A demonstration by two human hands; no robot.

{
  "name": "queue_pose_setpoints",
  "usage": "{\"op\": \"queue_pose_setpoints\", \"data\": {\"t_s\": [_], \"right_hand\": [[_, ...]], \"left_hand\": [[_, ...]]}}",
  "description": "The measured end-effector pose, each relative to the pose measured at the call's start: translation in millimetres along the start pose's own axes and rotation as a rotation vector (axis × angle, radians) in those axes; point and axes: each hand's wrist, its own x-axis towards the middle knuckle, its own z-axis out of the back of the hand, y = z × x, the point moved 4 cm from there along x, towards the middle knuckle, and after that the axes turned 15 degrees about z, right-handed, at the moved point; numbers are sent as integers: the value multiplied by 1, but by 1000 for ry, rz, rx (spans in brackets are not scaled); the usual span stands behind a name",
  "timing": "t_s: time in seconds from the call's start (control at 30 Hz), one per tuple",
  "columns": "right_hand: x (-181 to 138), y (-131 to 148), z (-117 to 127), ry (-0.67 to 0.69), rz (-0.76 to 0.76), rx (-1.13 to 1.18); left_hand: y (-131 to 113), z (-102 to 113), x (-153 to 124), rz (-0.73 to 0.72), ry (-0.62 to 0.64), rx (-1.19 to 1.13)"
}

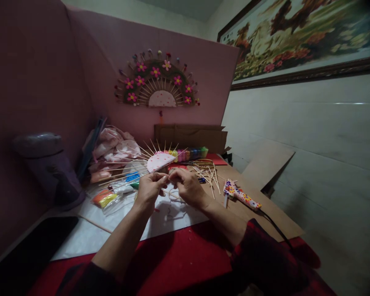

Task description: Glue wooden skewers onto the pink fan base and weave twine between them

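My left hand (150, 187) and my right hand (188, 186) meet fingertip to fingertip over the white sheet (160, 226). Both are closed in a pinch. What sits between their fingers is too small and hidden to make out. Just beyond them is a fan frame with a half-round, pink spotted base (160, 162) and thin wooden sticks (123, 162) spreading from it. Its lower edge comes close to my fingers, and I cannot tell whether they touch it. A thin pale loop of cord or wire (175, 196) shows below my right hand.
Loose sticks (214, 176) and a flower-patterned glue gun (240, 195) with a dark cable lie right. Packets of coloured clay (106, 198), a purple canister (54, 172) and a black phone-like slab (40, 242) are left. A finished flowered fan (155, 71) hangs behind.
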Motion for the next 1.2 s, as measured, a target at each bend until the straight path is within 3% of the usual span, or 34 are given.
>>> {"op": "queue_pose_setpoints", "data": {"t_s": [0.23,0.77,0.93,1.07,1.2], "right_hand": [[-2,-1,-3,30,59,-55],[-4,-5,-3,2,68,-130],[-3,-1,2,-29,64,-158],[0,-1,7,-84,-2,-125],[1,-3,5,2,-93,-89]], "left_hand": [[-3,-1,-2,25,-48,23],[-2,-5,-3,80,52,161],[-2,-5,-2,50,19,175],[-4,-6,-3,-16,18,159],[-4,-4,0,-64,-9,186]]}}
